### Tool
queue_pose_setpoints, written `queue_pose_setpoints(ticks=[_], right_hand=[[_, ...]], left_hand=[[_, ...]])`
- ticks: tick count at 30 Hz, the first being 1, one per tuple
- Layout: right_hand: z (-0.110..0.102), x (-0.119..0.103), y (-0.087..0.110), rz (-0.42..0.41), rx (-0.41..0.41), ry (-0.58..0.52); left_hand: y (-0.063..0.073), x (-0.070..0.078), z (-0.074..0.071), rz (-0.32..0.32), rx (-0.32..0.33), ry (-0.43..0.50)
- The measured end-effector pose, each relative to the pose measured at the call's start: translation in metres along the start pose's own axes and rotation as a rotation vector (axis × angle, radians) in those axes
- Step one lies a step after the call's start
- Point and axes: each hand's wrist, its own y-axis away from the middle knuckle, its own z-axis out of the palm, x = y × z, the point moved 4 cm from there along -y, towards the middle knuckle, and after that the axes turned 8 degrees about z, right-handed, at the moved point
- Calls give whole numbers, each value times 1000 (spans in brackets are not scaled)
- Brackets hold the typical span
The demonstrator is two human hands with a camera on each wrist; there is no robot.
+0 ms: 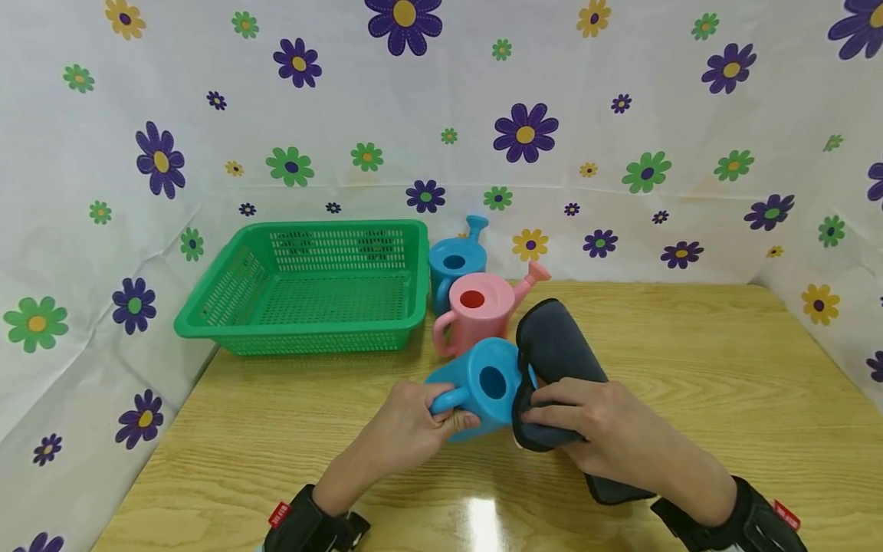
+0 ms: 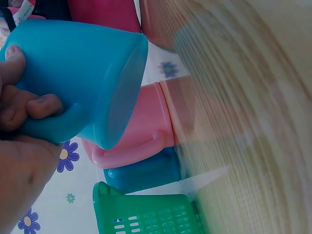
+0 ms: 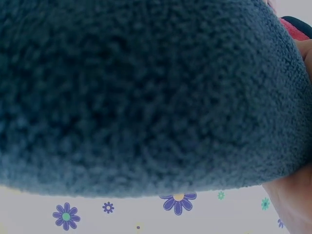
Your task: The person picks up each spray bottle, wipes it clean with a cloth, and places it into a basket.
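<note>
My left hand (image 1: 421, 429) grips the handle of a blue watering can (image 1: 498, 418), which is tilted above the table in the head view. Its round opening shows, and its spout side overlaps a dark grey, soft fabric piece with black edging (image 1: 562, 341). In the left wrist view the can (image 2: 73, 58) fills the upper left, its base toward the table. My right hand (image 1: 600, 422) pinches the fabric at its edge beside the can. Fuzzy dark cloth (image 3: 146, 97) covers most of the right wrist view and hides the fingertips there. A pinkish-red surface (image 2: 105, 14) shows behind the can.
A pink watering can (image 1: 493, 314) stands just behind the held one, with another blue watering can (image 1: 458, 253) behind that. To their left sits a green slotted basket (image 1: 303, 330) on the wooden table (image 1: 717, 368). A flower-patterned white cloth (image 1: 441, 100) hangs behind.
</note>
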Motion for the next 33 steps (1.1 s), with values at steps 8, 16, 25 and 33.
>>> queue_pose_setpoints(ticks=[8, 16, 25, 33], right_hand=[[0, 3, 0, 47, -6, 33], [1, 5, 2, 85, -8, 48], [1, 6, 3, 88, -1, 54], [0, 6, 4, 89, 26, 48]], left_hand=[[2, 1, -4, 7, -1, -18], [3, 4, -5, 61, -8, -23], [3, 5, -4, 78, -5, 2], [5, 6, -3, 73, -13, -4]])
